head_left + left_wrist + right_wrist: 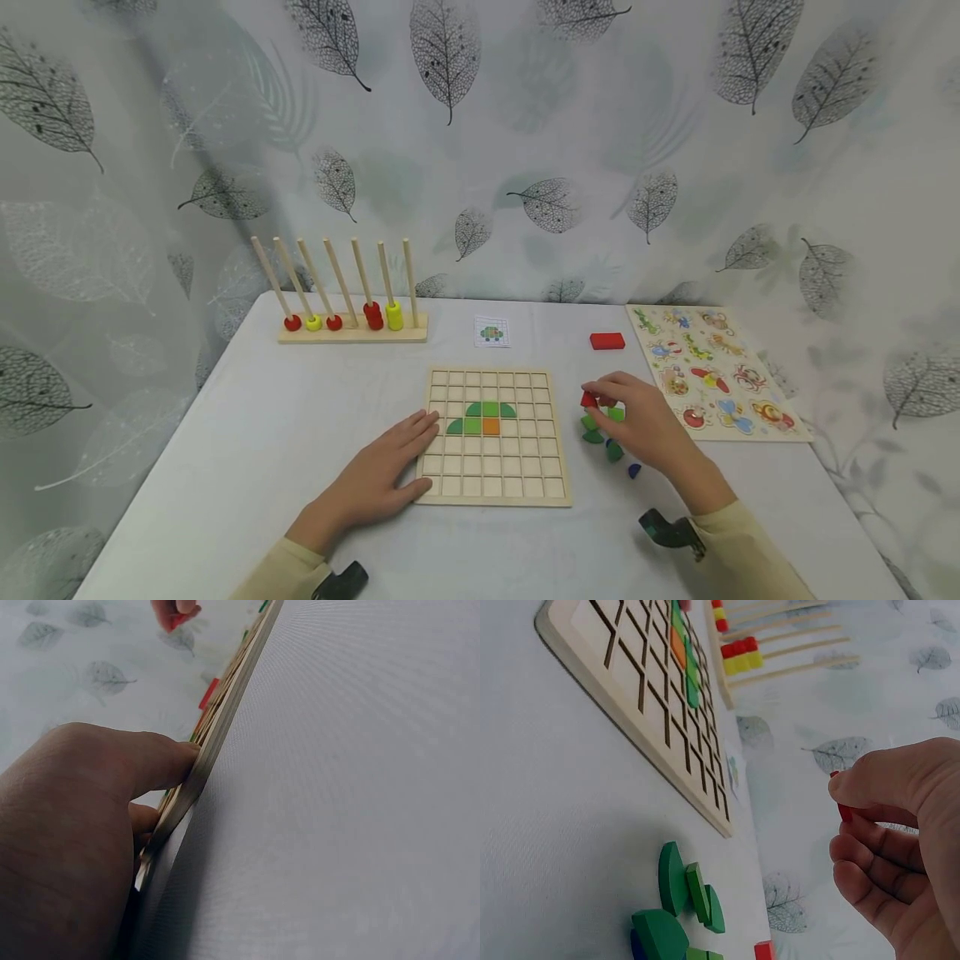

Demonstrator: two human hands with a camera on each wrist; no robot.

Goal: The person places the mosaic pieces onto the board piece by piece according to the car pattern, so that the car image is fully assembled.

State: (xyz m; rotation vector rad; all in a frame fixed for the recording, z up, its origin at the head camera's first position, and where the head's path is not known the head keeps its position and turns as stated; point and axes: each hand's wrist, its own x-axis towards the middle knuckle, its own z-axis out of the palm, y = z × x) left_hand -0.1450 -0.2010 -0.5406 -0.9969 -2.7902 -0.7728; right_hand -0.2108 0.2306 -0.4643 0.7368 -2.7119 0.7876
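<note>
My right hand (641,419) pinches a small red piece (589,400) between thumb and fingers; the right wrist view shows it edge-on as a thin red piece (844,812). Below that hand lies a loose group of green pieces (592,437), with a small blue piece (634,471) closer to the front. A wooden grid board (495,464) lies to the left, holding green pieces and one orange square (491,426) near its middle. My left hand (378,473) rests on the board's left edge, fingers extended and thumb at the near corner.
Behind the board lies a small pattern card (492,332). A peg stand (352,335) with red and yellow beads stands at the back left. A red block (607,341) lies at the back right, beside a picture puzzle board (720,429).
</note>
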